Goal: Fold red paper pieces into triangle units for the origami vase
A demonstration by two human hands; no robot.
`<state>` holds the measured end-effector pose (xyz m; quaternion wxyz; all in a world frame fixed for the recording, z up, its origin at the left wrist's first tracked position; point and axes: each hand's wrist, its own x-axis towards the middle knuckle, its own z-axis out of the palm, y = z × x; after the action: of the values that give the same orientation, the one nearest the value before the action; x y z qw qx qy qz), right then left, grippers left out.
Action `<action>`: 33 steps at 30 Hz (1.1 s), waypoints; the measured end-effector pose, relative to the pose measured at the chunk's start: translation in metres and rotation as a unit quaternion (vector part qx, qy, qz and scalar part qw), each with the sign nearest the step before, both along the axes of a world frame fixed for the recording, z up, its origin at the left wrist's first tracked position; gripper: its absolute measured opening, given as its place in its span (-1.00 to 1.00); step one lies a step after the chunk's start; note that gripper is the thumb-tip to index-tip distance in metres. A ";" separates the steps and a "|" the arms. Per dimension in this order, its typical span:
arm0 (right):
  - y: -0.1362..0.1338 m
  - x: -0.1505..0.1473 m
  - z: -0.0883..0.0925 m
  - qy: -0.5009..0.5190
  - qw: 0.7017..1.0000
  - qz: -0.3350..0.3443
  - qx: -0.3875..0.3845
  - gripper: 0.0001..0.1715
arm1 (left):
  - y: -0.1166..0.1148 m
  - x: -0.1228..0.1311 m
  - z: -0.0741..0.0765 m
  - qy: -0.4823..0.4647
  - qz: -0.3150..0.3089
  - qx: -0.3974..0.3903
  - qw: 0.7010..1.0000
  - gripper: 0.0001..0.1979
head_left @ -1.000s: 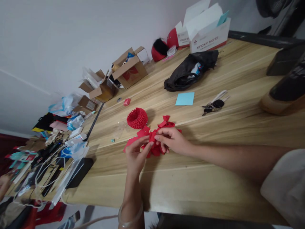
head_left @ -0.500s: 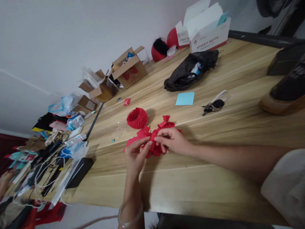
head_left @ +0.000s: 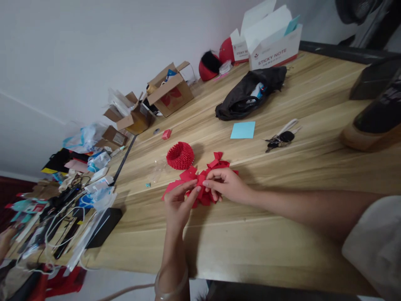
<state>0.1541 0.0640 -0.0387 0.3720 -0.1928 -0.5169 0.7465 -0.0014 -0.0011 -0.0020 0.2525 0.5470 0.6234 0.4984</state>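
My left hand (head_left: pixel 178 207) and my right hand (head_left: pixel 227 184) meet over a heap of folded red paper pieces (head_left: pixel 206 196) on the wooden table (head_left: pixel 282 234). Both pinch one small red paper piece (head_left: pixel 199 180) between thumb and fingertips, just above the heap. A round red ring built of folded paper pieces (head_left: pixel 180 155) stands upright a little beyond the heap, to its left. A clear bangle is on my left wrist.
A light blue sticky note (head_left: pixel 243 130), keys (head_left: pixel 280 139) and a black bag (head_left: pixel 250 93) lie farther back. White sticky-note boxes (head_left: pixel 271 39), cardboard boxes (head_left: pixel 169 90) and cluttered cables and packets (head_left: pixel 69 200) line the wall side. Dark objects (head_left: pixel 376 113) sit at right.
My fingers have shifted slightly on the red piece, the left fingertips closing in on it. Nothing else has moved.
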 end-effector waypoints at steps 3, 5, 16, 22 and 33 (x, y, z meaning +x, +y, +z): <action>-0.001 0.000 0.002 -0.001 1.000 -0.001 -0.005 -0.63 | 0.000 -0.001 0.000 0.011 -0.003 0.001 1.000 -0.75; -0.001 0.001 0.003 -0.001 1.000 -0.002 -0.004 -0.63 | 0.000 -0.001 -0.001 0.017 -0.006 0.002 1.000 -0.75; 0.000 0.000 0.002 -0.026 1.000 0.006 0.010 -0.64 | 0.000 -0.003 -0.002 0.038 -0.023 0.003 0.999 -0.74; 0.001 0.001 0.002 -0.037 0.999 0.015 0.013 -0.65 | 0.001 -0.002 -0.002 0.045 -0.024 -0.002 0.999 -0.73; 0.001 0.000 0.002 -0.050 0.999 0.012 0.009 -0.63 | 0.001 -0.001 -0.001 0.028 -0.025 -0.017 0.999 -0.77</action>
<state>0.1541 0.0646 -0.0364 0.3387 -0.2198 -0.5439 0.7356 -0.0026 -0.0001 -0.0034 0.2570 0.5720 0.6248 0.4652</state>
